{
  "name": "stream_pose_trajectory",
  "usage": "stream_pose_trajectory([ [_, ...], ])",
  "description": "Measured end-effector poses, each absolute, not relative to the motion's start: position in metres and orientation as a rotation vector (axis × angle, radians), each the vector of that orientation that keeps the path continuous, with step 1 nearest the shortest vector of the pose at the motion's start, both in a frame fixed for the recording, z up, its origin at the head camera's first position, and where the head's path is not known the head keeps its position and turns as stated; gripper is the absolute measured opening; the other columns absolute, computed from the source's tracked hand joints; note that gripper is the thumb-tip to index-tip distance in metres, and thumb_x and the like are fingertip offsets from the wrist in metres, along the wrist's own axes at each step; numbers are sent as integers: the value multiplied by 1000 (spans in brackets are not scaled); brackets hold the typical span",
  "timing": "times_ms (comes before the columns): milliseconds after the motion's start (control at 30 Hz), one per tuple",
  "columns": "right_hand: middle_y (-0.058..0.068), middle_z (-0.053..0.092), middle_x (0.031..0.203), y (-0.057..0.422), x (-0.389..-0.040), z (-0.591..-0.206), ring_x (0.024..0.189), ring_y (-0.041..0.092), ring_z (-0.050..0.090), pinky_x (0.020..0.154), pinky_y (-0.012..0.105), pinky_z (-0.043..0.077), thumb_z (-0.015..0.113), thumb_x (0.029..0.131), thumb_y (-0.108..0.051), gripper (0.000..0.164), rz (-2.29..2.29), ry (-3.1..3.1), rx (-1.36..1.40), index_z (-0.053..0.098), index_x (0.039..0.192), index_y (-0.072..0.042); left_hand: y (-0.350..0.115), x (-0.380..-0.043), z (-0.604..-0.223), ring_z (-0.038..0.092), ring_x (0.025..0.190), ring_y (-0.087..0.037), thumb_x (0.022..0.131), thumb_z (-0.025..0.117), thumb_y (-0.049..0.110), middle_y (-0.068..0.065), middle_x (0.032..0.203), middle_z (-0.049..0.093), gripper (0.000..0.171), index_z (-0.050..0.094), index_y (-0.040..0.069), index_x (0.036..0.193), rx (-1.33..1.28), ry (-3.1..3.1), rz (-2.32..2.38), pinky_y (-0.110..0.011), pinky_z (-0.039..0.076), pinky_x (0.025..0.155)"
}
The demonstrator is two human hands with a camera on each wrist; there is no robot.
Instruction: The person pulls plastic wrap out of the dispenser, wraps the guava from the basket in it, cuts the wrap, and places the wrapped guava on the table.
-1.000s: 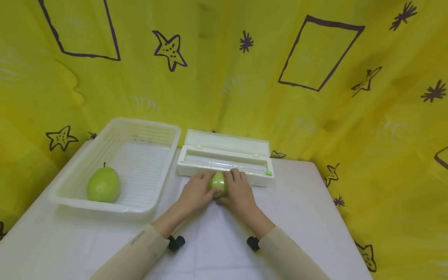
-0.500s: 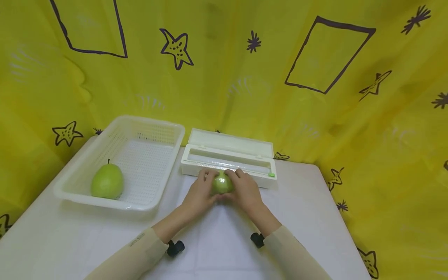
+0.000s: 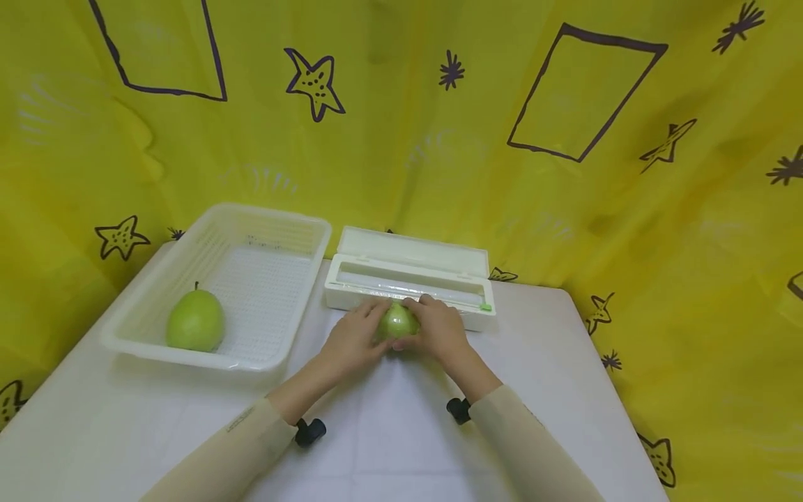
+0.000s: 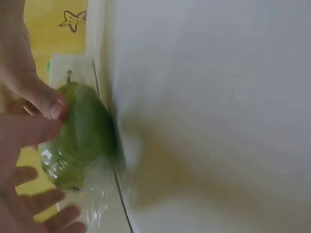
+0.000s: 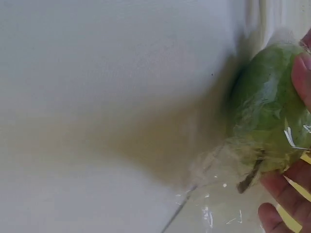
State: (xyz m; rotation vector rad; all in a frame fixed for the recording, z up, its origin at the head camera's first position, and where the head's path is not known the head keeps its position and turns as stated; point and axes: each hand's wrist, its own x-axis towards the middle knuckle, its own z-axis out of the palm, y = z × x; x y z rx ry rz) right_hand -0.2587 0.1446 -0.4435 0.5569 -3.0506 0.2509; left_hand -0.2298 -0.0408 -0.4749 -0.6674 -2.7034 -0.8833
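Observation:
A green pear wrapped in clear cling film lies on its side between my two hands, close to the front of a white cling film box. In the left wrist view, film glints on the pear and trails loose below it. My left hand holds the pear's left side, its thumb on the near face and its other fingers spread along the film. My right hand grips the stem side with thumb and fingers. Wrinkled film surrounds the brown stem in the right wrist view.
The box's lid stands open at the back, with a film roll inside and a green slider at its right end. Left of it, a white basket holds another pear. A yellow curtain hangs behind the table.
More of the wrapped pear shows between the hands than a second ago, and the fingers and thumbs have shifted around it. The head view has moved slightly.

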Motion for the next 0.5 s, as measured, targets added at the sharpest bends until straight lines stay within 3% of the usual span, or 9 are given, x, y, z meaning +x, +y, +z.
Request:
stream_pose_trajectory([
  [167, 4, 58, 105, 140, -255, -445, 98, 25, 55, 77, 42, 45, 85, 65, -60, 79, 149, -3020, 528, 65, 132, -24, -29, -216, -476, 43, 130, -45, 73, 85, 13, -24, 148, 40, 85, 44, 3, 146, -722, -2734, -621, -47, 57, 87],
  [300, 7, 51, 104, 141, -247, -443, 95, 25, 46, 74, 40, 41, 83, 71, -56, 69, 209, -2961, 512, 67, 131, -25, -16, -215, -475, 47, 124, -41, 68, 91, 20, -24, 144, 43, 97, 41, -3, 147, -699, -2762, -344, -35, 60, 77],
  [400, 8, 57, 104, 152, -239, -447, 93, 24, 51, 75, 39, 45, 84, 76, -43, 63, 466, -2896, 476, 65, 132, -21, -10, -222, -475, 51, 117, -37, 65, 94, 28, -22, 139, 47, 100, 43, -2, 146, -645, -2762, -204, -29, 59, 73],
  [500, 9, 66, 97, 170, -227, -455, 84, 21, 62, 74, 35, 53, 80, 83, -25, 51, 1024, -2836, 280, 64, 131, -14, -8, -228, -476, 52, 112, -35, 63, 95, 36, -20, 134, 50, 100, 46, -1, 142, -610, -2762, -185, -28, 58, 69],
])
